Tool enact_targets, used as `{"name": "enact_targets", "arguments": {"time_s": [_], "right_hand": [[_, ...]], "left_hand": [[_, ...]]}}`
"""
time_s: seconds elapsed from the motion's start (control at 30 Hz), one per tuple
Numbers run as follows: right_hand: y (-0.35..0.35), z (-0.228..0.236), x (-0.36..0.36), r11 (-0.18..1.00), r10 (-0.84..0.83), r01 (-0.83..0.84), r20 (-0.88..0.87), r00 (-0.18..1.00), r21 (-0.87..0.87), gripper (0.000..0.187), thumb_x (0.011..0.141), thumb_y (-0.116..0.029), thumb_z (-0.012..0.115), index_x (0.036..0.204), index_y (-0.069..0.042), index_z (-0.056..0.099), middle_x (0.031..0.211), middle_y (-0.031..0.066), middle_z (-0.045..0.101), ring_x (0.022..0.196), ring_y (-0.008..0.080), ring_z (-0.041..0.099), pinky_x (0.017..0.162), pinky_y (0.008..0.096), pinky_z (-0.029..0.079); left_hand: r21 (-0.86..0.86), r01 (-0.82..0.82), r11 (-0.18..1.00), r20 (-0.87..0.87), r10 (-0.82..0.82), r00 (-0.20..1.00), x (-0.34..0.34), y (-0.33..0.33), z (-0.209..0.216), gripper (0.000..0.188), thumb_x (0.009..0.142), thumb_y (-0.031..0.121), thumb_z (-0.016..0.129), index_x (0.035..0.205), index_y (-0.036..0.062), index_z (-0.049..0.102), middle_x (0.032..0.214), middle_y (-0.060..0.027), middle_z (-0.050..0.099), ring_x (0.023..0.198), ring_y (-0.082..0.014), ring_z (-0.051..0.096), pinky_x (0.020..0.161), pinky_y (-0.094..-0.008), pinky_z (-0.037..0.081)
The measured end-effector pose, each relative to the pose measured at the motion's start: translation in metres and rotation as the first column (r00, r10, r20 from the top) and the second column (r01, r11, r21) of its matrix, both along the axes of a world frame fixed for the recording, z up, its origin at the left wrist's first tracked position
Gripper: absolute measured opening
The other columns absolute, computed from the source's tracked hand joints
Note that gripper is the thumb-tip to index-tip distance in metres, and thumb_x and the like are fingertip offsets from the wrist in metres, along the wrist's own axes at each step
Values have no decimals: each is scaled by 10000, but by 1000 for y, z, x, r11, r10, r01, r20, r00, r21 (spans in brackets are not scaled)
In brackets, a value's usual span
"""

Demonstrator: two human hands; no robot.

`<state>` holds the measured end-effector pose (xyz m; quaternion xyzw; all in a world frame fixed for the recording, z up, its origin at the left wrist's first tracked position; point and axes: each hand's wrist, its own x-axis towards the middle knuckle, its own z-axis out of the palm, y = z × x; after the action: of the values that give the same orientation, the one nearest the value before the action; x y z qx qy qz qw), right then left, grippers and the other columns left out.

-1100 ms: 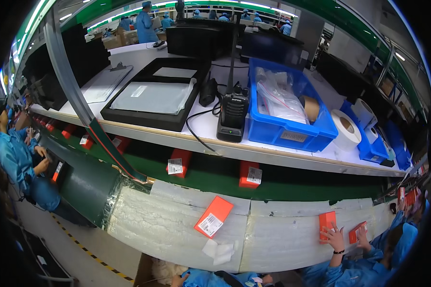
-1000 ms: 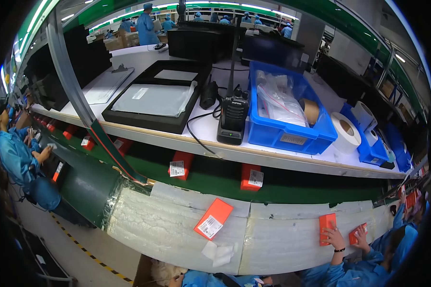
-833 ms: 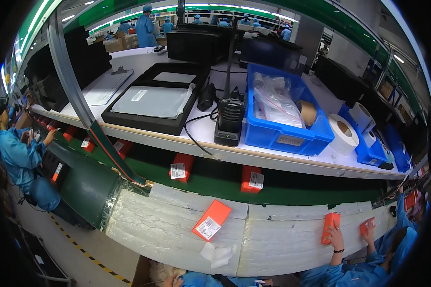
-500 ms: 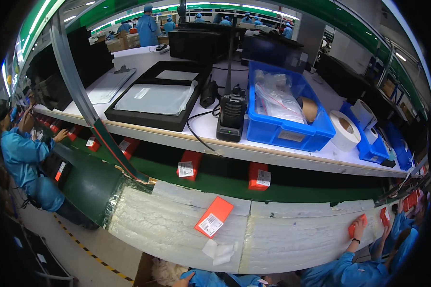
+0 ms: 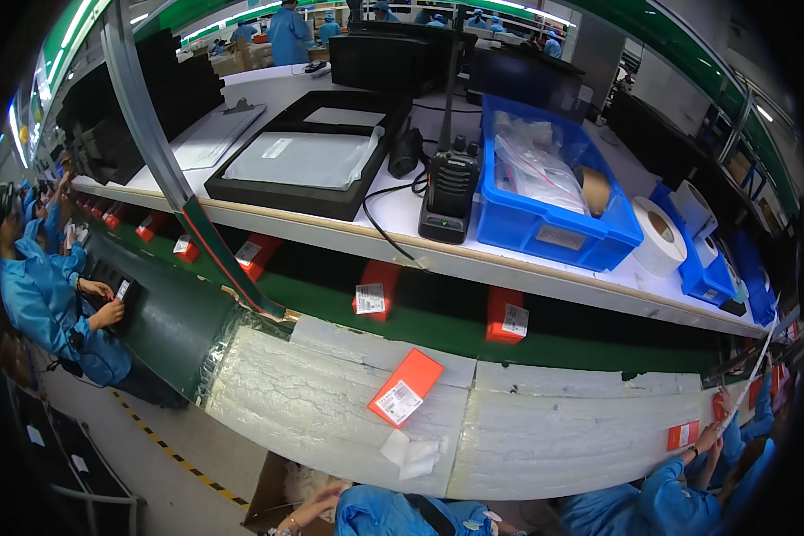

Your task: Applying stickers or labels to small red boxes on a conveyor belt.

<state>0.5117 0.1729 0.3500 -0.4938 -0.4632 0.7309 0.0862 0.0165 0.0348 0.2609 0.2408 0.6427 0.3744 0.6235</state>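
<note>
A bare forearm and part of a hand [image 5: 317,503], seemingly my left, lie at the lower edge beside a blue sleeve [image 5: 362,514]. There is a bracelet on that arm. Its fingers are not clear, and I make out nothing held. Below it stands an open cardboard box [image 5: 263,500] with crumpled pale paper [image 5: 299,487]. My right hand does not show. In front of me, a red-orange box [image 5: 420,371] with a white label lies tilted on the white-covered bench [image 5: 545,447]. A crumpled white paper piece [image 5: 413,454] rests just below it, apart from my hand.
Several red boxes [image 5: 506,313] sit along the green conveyor [image 5: 438,313]. The shelf above carries a walkie-talkie [image 5: 449,192], blue bin [image 5: 554,241], tape roll [image 5: 657,234] and black foam tray [image 5: 286,210]. Co-workers work at left [image 5: 49,286] and right [image 5: 679,491], near another red box [image 5: 683,435].
The view has shifted, so the bench scene sits slightly higher and to the right. More of the bare forearm shows. The left co-worker's hands have drawn together; the right co-worker's hand has shifted about a red box.
</note>
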Motion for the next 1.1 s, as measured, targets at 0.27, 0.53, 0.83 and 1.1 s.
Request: {"name": "enact_targets", "arguments": {"time_s": [0.27,0.53,0.83,1.1], "right_hand": [[18,-4,-21,994,-82,86,66,994,-60,420,811,-260,575,1192,-85,550,1162,93,556,1123,196,489,934,356,452],[38,-6,-29,986,-133,142,110,985,-85,407,824,-249,576,1192,-78,550,1164,93,558,1111,187,498,928,350,456],[53,-12,-37,980,-138,152,112,984,-128,392,840,-238,577,1193,-70,551,1167,93,561,1099,177,509,921,343,462],[54,-17,-39,976,-132,145,88,987,-163,379,854,-227,578,1194,-63,551,1170,93,564,1087,168,518,915,336,466]], "left_hand": [[-134,178,975,-467,-221,856,20,-19,-49,486,812,491,577,1041,64,620,1001,-230,619,937,-358,594,824,-386,464],[-172,174,970,-548,-241,801,23,-13,-88,477,822,464,573,1080,63,593,1033,-244,601,960,-365,585,837,-396,458],[-197,182,963,-556,-262,789,18,-13,-94,472,833,433,569,1125,63,564,1068,-259,582,986,-372,575,851,-408,451],[-204,178,963,-575,-265,774,19,-22,-93,472,843,406,565,1165,62,537,1100,-273,565,1009,-379,566,863,-418,445]]}}
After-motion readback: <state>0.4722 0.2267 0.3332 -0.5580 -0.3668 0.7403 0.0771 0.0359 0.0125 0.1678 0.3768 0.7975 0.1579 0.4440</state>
